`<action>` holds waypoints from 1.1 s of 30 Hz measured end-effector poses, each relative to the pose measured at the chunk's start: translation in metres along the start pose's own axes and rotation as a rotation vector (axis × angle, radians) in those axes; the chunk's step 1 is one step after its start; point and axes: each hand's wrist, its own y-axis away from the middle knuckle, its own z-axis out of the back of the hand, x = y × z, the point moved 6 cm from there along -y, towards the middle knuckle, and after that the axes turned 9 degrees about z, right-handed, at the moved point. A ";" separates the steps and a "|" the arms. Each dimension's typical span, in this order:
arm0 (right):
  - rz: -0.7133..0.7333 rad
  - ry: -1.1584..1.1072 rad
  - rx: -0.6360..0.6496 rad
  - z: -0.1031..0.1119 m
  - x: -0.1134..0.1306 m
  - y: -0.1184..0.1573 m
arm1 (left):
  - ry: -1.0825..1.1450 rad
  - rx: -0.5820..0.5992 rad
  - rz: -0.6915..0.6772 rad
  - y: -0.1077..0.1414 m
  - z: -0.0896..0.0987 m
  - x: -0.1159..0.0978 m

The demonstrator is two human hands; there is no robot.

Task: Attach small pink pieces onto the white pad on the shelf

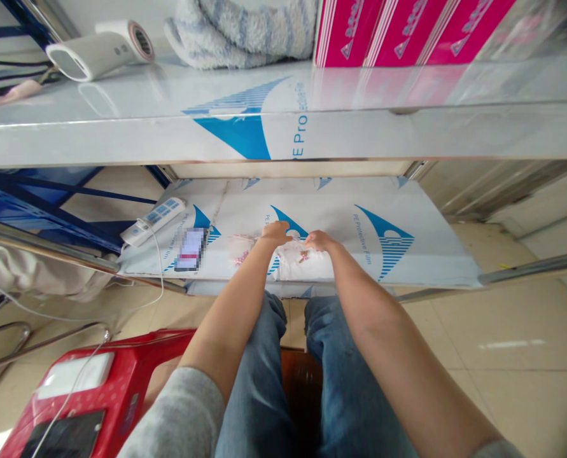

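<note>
The left hand [276,233] and the right hand [319,240] are close together with a small gap between them, both at the far edge of a thin white piece of material with small pink flowers [307,262]. The fingers of both hands are bent, but whether either one pinches the material cannot be told. The piece lies near the front edge of a lower shelf [436,254] covered in pale protective film with blue printed triangles. A sheer pinkish flowered piece [240,248] lies to its left, partly behind the left forearm.

Farther left on the shelf, a dark-edged phone with a blurred screen [190,249] lies near a white power strip [153,221] with a white cable [159,261] running off the front edge.

Above, a film-covered upper shelf [135,137] holds a white plastic device with a round grille [99,51], a fluffy grey-and-white striped cloth [249,35] and bright pink boxes with white stripes [398,32]. At lower left, a glossy red stool [135,356] carries a white rectangular object [80,375] and a dark flat device [66,436].
</note>
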 end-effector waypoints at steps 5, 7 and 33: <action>0.007 -0.069 -0.035 -0.002 0.002 -0.007 | -0.001 0.023 0.009 -0.004 -0.006 0.001; -0.001 -0.082 0.012 -0.007 0.006 -0.008 | 0.009 0.020 0.006 -0.004 -0.006 -0.001; 0.246 -0.660 -0.215 0.043 0.055 0.002 | 0.124 -0.033 -0.041 -0.006 -0.003 0.001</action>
